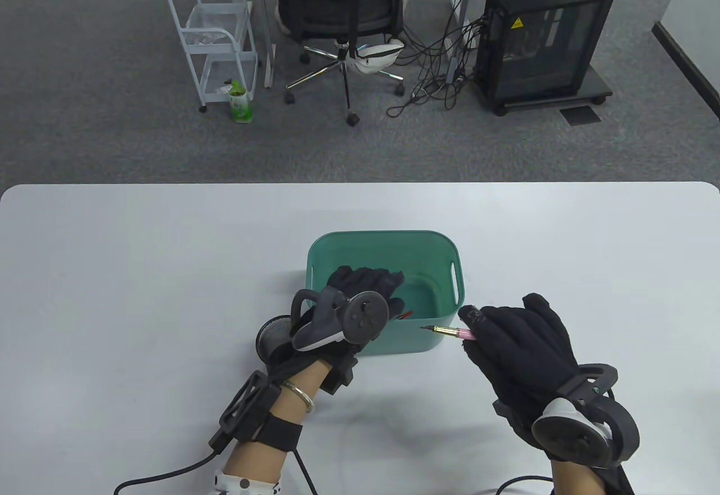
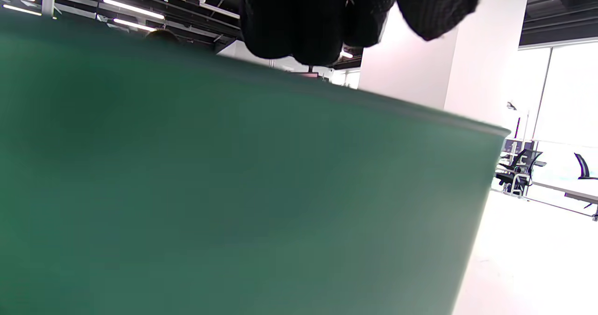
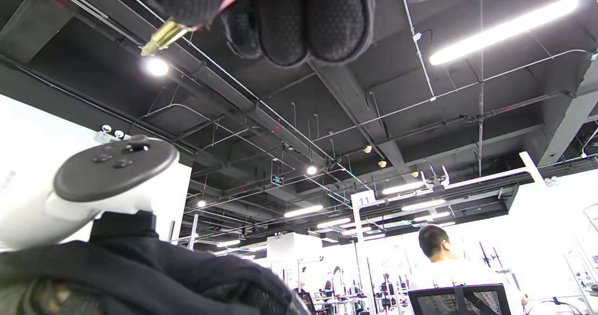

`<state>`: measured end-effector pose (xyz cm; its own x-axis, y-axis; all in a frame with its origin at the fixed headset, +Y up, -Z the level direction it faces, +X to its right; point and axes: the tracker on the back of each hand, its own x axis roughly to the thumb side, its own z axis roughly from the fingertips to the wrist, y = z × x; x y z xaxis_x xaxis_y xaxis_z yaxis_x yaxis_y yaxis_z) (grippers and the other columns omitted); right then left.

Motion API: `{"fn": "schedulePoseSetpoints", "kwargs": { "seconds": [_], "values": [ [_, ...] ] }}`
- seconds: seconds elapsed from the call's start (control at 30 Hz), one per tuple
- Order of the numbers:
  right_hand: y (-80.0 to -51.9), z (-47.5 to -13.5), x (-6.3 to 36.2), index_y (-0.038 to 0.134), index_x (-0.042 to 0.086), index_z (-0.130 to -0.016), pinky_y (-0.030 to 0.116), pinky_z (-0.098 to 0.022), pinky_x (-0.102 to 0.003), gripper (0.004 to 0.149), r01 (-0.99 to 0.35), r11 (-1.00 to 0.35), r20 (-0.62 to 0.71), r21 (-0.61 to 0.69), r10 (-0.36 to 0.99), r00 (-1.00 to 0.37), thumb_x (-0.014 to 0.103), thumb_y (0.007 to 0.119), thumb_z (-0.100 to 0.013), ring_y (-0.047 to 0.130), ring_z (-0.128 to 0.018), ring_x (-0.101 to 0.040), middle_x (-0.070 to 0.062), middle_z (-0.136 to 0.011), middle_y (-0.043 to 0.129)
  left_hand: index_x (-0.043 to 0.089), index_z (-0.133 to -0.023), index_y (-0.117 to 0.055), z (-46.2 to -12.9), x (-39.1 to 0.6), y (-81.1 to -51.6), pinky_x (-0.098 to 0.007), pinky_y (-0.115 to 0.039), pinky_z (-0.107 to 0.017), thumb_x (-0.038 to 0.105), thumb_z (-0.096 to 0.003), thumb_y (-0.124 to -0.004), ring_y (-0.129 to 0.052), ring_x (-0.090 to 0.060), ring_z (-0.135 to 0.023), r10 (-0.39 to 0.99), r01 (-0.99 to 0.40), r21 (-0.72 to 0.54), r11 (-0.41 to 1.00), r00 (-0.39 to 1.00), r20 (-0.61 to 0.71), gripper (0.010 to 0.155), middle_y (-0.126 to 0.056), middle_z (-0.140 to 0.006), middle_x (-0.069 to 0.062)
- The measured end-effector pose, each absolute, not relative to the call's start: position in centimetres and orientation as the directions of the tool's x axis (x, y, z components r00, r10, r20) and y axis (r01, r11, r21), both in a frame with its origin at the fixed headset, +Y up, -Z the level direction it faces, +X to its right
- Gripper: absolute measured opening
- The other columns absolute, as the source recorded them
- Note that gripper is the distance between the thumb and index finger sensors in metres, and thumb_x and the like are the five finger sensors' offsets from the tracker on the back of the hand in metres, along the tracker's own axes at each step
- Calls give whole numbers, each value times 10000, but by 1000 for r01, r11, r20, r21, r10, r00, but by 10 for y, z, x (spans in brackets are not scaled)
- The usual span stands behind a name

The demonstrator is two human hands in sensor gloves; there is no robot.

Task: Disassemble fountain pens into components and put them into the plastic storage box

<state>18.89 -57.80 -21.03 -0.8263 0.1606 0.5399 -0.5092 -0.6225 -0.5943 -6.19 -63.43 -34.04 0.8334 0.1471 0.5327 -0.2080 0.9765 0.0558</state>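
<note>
The green plastic storage box (image 1: 450, 259) stands mid-table, and its outer wall (image 2: 233, 189) fills the left wrist view. My left hand (image 1: 388, 301) reaches over the box's near left corner with curled fingers (image 2: 299, 25). A thin dark red pen part (image 1: 405, 314) sticks out from its fingertips above the box's inside. My right hand (image 1: 475, 329) is just right of the box's near right corner and pinches a pink pen section (image 1: 464, 334). Its gold nib (image 1: 441, 329) (image 3: 161, 37) points left toward the box. Whatever lies in the box is mostly hidden by my left hand.
A black mesh pen holder (image 1: 271, 336) stands left of the box, half hidden under my left wrist. Cables trail off the table's near edge. An office chair (image 1: 343, 5), a white cart (image 1: 216, 39) and a computer case (image 1: 543, 39) stand on the floor beyond the table.
</note>
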Motion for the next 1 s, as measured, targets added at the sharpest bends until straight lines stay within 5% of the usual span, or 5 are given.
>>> {"fn": "schedulePoseSetpoints", "kwargs": {
  "seconds": [1.0],
  "values": [
    [-587,-219,172,810,308,-996,542,-807,-529,465,-459,-690,540,-560,116,-833,487,695,-582,843,-817,-152,65,-915,834,134,-1232,-569,-246,-98,-608,-608,-439,-863,552,-667,-656,-664,-389,-1135,71,-351,319,880,762,643,708,-695,-1248,-149]
  ]
}}
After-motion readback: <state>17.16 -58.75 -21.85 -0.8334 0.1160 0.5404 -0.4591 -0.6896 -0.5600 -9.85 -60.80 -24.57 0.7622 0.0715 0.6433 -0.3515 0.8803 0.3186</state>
